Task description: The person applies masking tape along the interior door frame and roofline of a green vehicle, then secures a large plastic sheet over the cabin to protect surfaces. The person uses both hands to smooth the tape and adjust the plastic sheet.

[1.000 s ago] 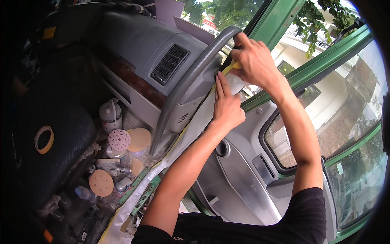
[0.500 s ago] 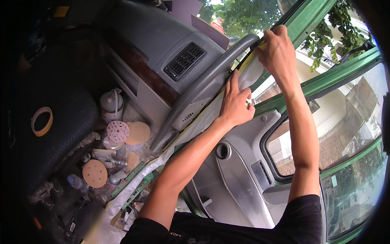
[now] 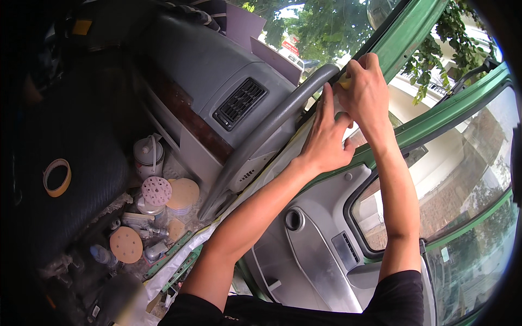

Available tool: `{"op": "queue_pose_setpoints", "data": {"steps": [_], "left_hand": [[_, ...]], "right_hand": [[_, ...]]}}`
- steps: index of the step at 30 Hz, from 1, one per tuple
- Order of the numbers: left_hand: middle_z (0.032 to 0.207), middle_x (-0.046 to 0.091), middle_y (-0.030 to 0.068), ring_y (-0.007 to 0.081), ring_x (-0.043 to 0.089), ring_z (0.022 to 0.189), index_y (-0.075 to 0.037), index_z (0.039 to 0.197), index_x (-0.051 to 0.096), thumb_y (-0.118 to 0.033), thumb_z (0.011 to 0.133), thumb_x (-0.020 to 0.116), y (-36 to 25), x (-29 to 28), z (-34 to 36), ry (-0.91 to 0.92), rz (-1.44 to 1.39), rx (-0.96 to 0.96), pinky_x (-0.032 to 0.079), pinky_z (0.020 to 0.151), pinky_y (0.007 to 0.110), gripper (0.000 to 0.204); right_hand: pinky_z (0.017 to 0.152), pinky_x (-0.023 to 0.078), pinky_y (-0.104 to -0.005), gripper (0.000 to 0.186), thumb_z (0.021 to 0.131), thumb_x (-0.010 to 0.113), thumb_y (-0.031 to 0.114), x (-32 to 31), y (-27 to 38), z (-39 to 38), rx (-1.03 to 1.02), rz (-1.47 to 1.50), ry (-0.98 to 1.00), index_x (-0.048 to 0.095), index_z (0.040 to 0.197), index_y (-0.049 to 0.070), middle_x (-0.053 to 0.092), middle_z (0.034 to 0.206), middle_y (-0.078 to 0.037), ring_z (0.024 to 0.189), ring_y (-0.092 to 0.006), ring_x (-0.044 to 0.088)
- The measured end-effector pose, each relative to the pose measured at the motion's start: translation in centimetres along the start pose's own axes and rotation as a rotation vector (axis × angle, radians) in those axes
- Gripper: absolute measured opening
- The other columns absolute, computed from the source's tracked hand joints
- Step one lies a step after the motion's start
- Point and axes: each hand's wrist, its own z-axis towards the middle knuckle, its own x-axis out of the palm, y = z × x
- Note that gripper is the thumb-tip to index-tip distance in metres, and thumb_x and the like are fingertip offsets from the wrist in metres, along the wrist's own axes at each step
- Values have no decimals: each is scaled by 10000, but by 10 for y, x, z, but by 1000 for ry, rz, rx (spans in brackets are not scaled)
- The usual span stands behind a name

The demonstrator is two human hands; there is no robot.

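I am inside a green vehicle. My right hand [image 3: 367,92] is high on the green door pillar [image 3: 399,41], fingers closed around a yellowish roll of masking tape [image 3: 345,80]. Just below it, my left hand [image 3: 326,138] presses flat with its fingers stretched along the edge where the grey pillar trim [image 3: 272,130] meets the door frame. Pale masking paper [image 3: 272,174] runs down along that edge under my left forearm.
A grey dashboard with an air vent [image 3: 239,102] lies to the left. On the floor sit round sanding discs [image 3: 156,190], a small canister [image 3: 148,155] and other tools. A tape roll [image 3: 57,177] rests on the dark seat. The grey door panel [image 3: 315,261] is below.
Both hands have moved up along the pillar edge; the right hand went higher toward the top of the frame and the left hand followed, still pressing on the edge.
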Motion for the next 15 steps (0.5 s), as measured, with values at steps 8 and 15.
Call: {"op": "queue_pose_setpoints", "data": {"steps": [8, 15], "left_hand": [[1599, 80, 442, 612, 95, 1496, -23, 824, 561, -78, 726, 688, 2, -5, -4, 150, 198, 23, 187, 1229, 604, 169], [1611, 55, 434, 592, 163, 1495, -30, 789, 558, -105, 729, 704, 7, -15, -3, 185, 293, 62, 208, 1235, 574, 175]], "right_hand": [[823, 555, -448, 285, 743, 820, 136, -19, -11, -4, -32, 72, 151, 653, 934, 4, 546, 1129, -187, 974, -378, 648], [791, 557, -469, 467, 670, 936, 293, -61, -55, 30, -58, 0, 75, 653, 896, 0, 577, 1149, -201, 893, -396, 674]]}}
